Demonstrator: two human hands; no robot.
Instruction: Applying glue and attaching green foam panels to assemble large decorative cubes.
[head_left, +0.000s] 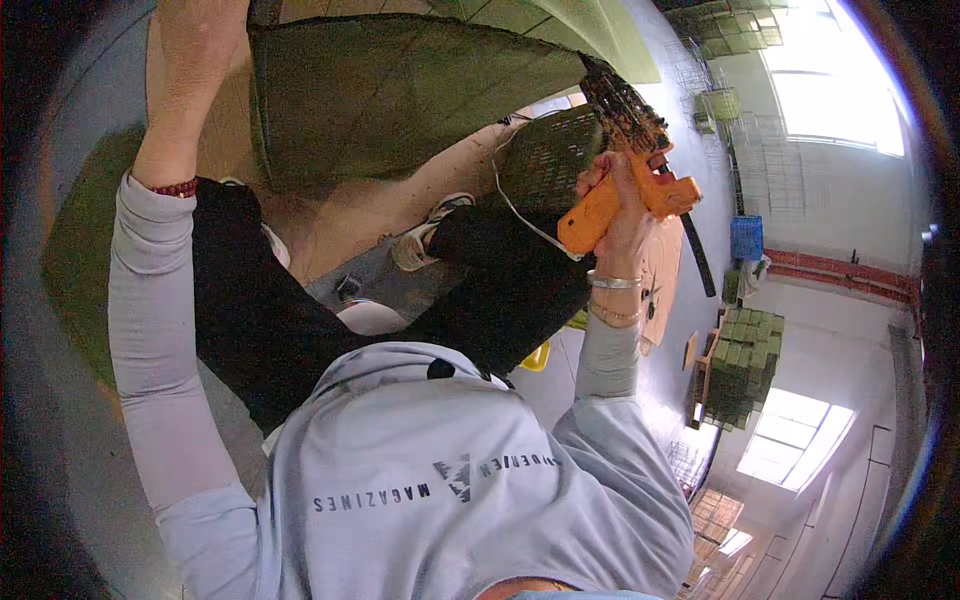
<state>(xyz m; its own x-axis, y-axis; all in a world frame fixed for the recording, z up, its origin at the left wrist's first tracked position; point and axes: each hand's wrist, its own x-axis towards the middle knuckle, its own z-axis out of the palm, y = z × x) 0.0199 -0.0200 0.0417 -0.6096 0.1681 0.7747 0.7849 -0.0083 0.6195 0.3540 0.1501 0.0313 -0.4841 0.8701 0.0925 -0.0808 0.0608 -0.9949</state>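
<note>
The green mat panel [400, 95] stood up in front of the person, its lower edge curling over a second piece of dark green mesh matting [548, 155] near the knees. It looked like coarse artificial-turf sheet: I judged it light for its area, floppy rather than stiff, rough enough not to slip, and not fragile. It sagged where unsupported, so I judged the best hold to be along an edge or a corner, pinched flat, with the other hand free for the tool.

The left hand [195, 60] was raised to the panel's left edge, pressed against it; the fingers ran out of view at the top, so I could not tell how far they were closed or whether they gripped the edge.

The right hand [625, 205] was wrapped fully closed around the handle of an orange hand-held fastening gun [625, 195], nose angled up to the panel's right corner, where a dark strip of fasteners [620, 100] fed in. A thin white cord [520, 215] looped down from the gun.

Further out: black trousers [260, 310], a sneaker [420, 235] on the grey floor [690, 260], a blue crate [746, 237] and a stack of green blocks [742, 365] by the far wall.
</note>
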